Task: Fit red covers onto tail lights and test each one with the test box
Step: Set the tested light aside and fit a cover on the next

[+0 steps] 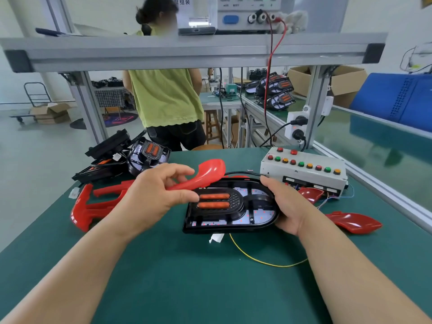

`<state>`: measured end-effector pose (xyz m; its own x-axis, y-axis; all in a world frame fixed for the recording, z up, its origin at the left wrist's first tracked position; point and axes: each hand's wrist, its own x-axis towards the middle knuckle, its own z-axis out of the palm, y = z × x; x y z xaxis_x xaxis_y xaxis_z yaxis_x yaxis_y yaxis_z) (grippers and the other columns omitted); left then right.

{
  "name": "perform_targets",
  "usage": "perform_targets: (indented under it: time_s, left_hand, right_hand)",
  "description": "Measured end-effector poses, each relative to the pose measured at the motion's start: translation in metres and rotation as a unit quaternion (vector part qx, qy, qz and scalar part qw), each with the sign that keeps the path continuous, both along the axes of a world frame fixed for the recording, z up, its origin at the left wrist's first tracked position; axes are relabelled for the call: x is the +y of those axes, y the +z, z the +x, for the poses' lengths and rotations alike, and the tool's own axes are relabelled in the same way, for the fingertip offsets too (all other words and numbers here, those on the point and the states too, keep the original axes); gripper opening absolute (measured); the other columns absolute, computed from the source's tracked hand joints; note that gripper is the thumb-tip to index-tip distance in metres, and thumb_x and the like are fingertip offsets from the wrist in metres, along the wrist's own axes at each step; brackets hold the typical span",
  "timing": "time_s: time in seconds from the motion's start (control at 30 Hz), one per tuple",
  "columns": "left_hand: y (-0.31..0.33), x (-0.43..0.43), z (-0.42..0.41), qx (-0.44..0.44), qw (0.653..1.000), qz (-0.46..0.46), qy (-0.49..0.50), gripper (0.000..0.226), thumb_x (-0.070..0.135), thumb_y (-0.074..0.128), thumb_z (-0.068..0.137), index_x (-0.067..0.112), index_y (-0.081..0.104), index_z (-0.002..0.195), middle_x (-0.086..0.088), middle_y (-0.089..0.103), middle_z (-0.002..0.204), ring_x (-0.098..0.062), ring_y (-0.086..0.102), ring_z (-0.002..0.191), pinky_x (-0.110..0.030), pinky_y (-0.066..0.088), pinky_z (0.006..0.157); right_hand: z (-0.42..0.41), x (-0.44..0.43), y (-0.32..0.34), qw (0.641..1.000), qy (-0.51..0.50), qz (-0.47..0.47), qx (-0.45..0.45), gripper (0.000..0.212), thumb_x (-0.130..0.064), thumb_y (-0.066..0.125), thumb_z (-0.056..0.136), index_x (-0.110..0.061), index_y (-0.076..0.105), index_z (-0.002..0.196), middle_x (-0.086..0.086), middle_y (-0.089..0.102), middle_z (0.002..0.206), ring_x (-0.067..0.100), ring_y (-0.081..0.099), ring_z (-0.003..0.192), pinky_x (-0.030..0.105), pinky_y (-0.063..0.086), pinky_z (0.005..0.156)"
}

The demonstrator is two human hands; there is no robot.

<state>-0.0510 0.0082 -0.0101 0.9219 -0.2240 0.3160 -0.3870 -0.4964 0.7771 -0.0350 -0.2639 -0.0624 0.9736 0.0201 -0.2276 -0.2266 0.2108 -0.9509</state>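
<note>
Head view: tail light (233, 206) lies flat, long axis left-right.

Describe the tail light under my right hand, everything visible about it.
The tail light is a rounded oblong shell of black plastic, face up on the green mat, uncovered. Two orange oblong lenses sit at its left end; a white board with red glowing dots fills the rest. The right hand grips its right end; the left hand holds a red cover over its far left edge.
</note>
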Motion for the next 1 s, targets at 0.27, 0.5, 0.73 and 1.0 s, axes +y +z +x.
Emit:
perform_targets:
  time_s: [0.27, 0.5, 0.73, 1.0]
  left_hand:
    - [-0.018, -0.019, -0.014, -0.041, 0.994, -0.026, -0.103, 0.035, 0.004, 0.081, 0.074, 0.029, 0.078, 0.099, 0.012, 0.070, 0.099, -0.003, 0.065, 0.090, -0.016, 0.049, 0.085]
    - [-0.026, -0.020, -0.014, -0.064, 0.989, 0.067, -0.118, 0.033, 0.009, 0.077, 0.083, 0.032, 0.075, 0.107, 0.018, 0.061, 0.105, -0.002, 0.057, 0.109, -0.008, 0.037, 0.094]
    - [-0.025, -0.024, -0.019, -0.084, 0.983, 0.108, -0.124, 0.031, 0.007, 0.068, 0.091, 0.023, 0.073, 0.117, 0.012, 0.060, 0.108, 0.000, 0.054, 0.107, -0.007, 0.035, 0.091]
    - [-0.029, -0.027, -0.020, -0.081, 0.981, 0.118, -0.129, 0.029, 0.011, 0.072, 0.089, 0.025, 0.074, 0.114, 0.017, 0.060, 0.103, 0.000, 0.056, 0.107, -0.007, 0.035, 0.092]
  right_hand:
    - [0.002, 0.013, 0.000, 0.997, 0.036, 0.073, -0.004, 0.044, -0.053, 0.053, 0.092, -0.021, 0.082, 0.091, 0.010, 0.075, 0.111, 0.025, 0.073, 0.097, 0.037, 0.061, 0.079]
    - [-0.001, 0.015, 0.003, 0.997, 0.008, 0.073, 0.012, 0.047, -0.056, 0.047, 0.098, -0.018, 0.074, 0.105, 0.009, 0.076, 0.108, 0.025, 0.075, 0.091, 0.040, 0.058, 0.086]
    - [-0.006, 0.016, 0.009, 0.996, -0.008, 0.079, 0.034, 0.041, -0.042, 0.044, 0.104, -0.013, 0.068, 0.119, 0.012, 0.074, 0.111, 0.031, 0.068, 0.109, 0.044, 0.053, 0.095]
    - [-0.005, 0.014, 0.007, 0.996, 0.005, 0.085, 0.030, 0.041, -0.040, 0.041, 0.105, -0.011, 0.069, 0.117, 0.013, 0.075, 0.109, 0.026, 0.074, 0.087, 0.036, 0.061, 0.075]
